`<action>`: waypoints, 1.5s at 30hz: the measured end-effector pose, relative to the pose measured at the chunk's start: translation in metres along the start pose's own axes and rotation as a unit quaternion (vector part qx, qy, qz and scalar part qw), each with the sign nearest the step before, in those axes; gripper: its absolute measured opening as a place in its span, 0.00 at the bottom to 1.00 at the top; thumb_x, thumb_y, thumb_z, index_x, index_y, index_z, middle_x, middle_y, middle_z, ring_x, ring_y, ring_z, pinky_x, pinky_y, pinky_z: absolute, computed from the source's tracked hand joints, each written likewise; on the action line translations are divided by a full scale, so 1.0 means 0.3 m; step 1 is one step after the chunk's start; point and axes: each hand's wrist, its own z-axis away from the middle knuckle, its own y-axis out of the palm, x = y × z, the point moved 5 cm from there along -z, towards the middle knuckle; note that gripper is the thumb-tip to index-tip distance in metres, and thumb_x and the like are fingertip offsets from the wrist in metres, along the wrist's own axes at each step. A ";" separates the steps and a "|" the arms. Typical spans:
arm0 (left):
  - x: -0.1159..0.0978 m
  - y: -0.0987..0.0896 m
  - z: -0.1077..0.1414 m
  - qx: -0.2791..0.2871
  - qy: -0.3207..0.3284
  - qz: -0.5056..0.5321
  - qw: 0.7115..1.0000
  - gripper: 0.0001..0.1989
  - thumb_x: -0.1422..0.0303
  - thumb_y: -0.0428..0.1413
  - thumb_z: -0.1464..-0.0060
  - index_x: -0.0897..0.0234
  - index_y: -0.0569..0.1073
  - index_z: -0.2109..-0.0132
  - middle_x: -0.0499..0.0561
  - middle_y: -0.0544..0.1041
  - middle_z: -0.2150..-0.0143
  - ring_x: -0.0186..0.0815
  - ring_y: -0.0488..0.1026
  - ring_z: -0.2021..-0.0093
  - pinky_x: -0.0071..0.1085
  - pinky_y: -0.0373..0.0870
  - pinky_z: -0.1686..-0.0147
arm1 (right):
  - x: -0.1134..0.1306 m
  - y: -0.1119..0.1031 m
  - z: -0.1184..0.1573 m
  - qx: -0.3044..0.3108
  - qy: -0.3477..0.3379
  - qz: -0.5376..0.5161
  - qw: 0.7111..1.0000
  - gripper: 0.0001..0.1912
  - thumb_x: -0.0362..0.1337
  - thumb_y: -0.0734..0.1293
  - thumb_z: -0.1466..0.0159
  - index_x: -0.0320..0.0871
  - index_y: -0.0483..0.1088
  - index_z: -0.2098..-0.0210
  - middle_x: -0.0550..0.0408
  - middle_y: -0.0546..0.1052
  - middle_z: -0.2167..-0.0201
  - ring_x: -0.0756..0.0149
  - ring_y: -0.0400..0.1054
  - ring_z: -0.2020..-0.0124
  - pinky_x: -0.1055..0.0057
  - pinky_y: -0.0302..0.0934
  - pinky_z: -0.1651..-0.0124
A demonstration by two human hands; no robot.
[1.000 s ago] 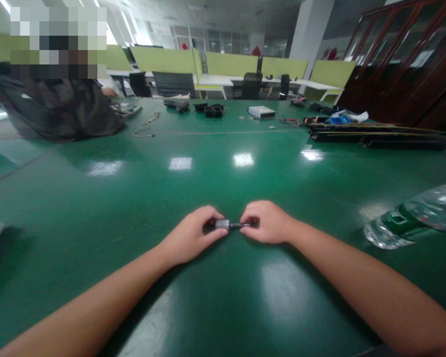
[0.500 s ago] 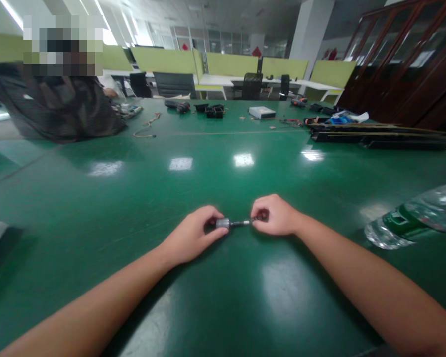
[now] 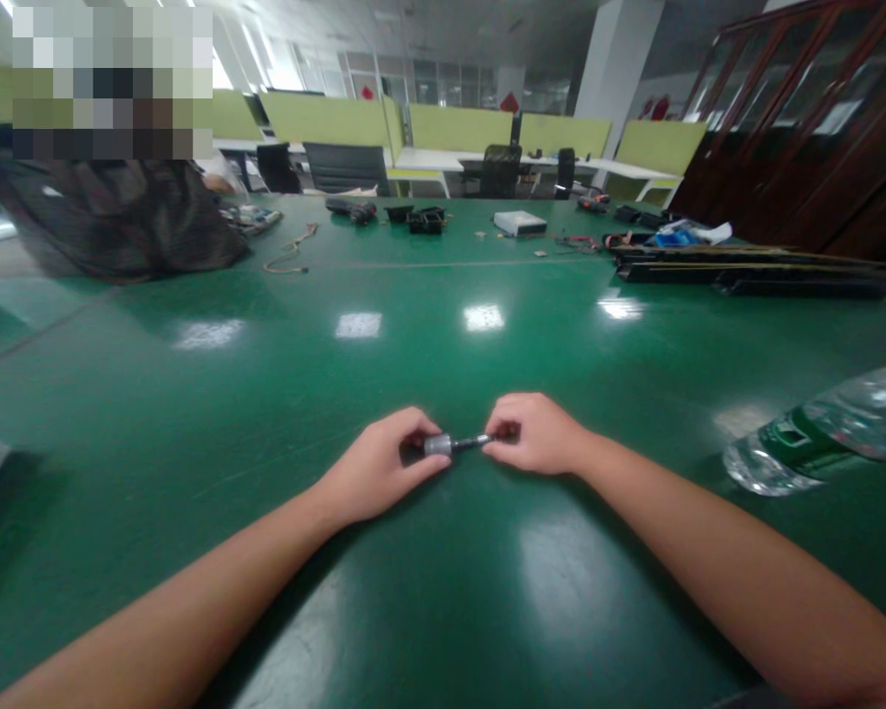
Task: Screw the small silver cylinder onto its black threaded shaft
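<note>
My left hand (image 3: 384,463) grips a small grey cylinder (image 3: 438,446) between thumb and fingers, just above the green table (image 3: 413,601). From the cylinder a thin dark shaft (image 3: 467,443) with a silvery end points right. At that end, my right hand (image 3: 536,433) is closed in a pinch, its thumb and forefinger at the shaft's tip. Whatever small piece lies inside the right fingers is mostly hidden and too small to name. Both forearms reach in from the bottom corners.
A clear water bottle with a green label (image 3: 812,438) lies at the right. Toward the back are a dark bag (image 3: 155,217), a white box (image 3: 520,225), black parts (image 3: 426,221) and long black strips (image 3: 753,266). A blurred person is behind the bag.
My right hand has moved slightly left and now covers the shaft's silvery end more, so less of it shows. The left hand has barely shifted, keeping its grip.
</note>
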 end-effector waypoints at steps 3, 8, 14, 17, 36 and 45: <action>-0.002 0.000 0.000 0.005 0.008 0.005 1.000 0.10 0.60 0.61 0.42 0.61 0.75 0.57 0.48 0.77 0.62 0.38 0.74 0.62 0.32 0.70 0.61 | 0.001 0.003 -0.005 -0.001 -0.009 0.004 1.000 0.04 0.36 0.73 0.40 0.42 0.78 0.68 0.54 0.78 0.70 0.67 0.70 0.67 0.71 0.60 0.62; -0.010 0.004 0.000 0.006 0.018 0.008 1.000 0.10 0.61 0.61 0.42 0.61 0.75 0.57 0.48 0.77 0.62 0.37 0.74 0.62 0.32 0.70 0.62 | 0.043 0.031 -0.013 0.005 -0.048 -0.004 0.999 0.06 0.38 0.72 0.38 0.42 0.79 0.64 0.53 0.80 0.67 0.65 0.71 0.64 0.69 0.62 0.59; -0.017 0.007 0.003 0.002 0.029 0.008 1.000 0.10 0.62 0.62 0.43 0.61 0.75 0.57 0.49 0.77 0.61 0.37 0.74 0.62 0.32 0.70 0.61 | 0.087 0.055 -0.008 0.017 -0.053 -0.066 0.996 0.11 0.31 0.72 0.42 0.41 0.78 0.58 0.52 0.79 0.65 0.65 0.71 0.63 0.71 0.64 0.59; -0.021 0.003 0.004 0.006 0.034 0.004 0.999 0.12 0.60 0.62 0.44 0.62 0.75 0.56 0.50 0.76 0.62 0.38 0.74 0.62 0.33 0.70 0.61 | 0.080 0.052 -0.005 0.020 -0.026 -0.068 0.997 0.12 0.28 0.70 0.42 0.41 0.78 0.58 0.53 0.79 0.65 0.67 0.71 0.65 0.72 0.64 0.61; -0.018 0.006 -0.002 -0.005 0.008 0.001 1.000 0.11 0.60 0.61 0.42 0.62 0.75 0.58 0.50 0.77 0.63 0.38 0.74 0.63 0.32 0.70 0.62 | 0.087 0.070 -0.007 0.016 -0.048 0.011 0.999 0.09 0.36 0.69 0.36 0.42 0.78 0.57 0.51 0.80 0.63 0.63 0.70 0.59 0.68 0.63 0.55; -0.015 0.005 -0.002 -0.001 0.004 0.000 1.000 0.12 0.59 0.60 0.42 0.62 0.75 0.58 0.50 0.77 0.63 0.38 0.74 0.63 0.33 0.70 0.62 | 0.086 0.062 -0.004 0.018 -0.054 0.005 0.998 0.07 0.35 0.69 0.36 0.42 0.78 0.59 0.52 0.80 0.64 0.63 0.70 0.60 0.68 0.63 0.56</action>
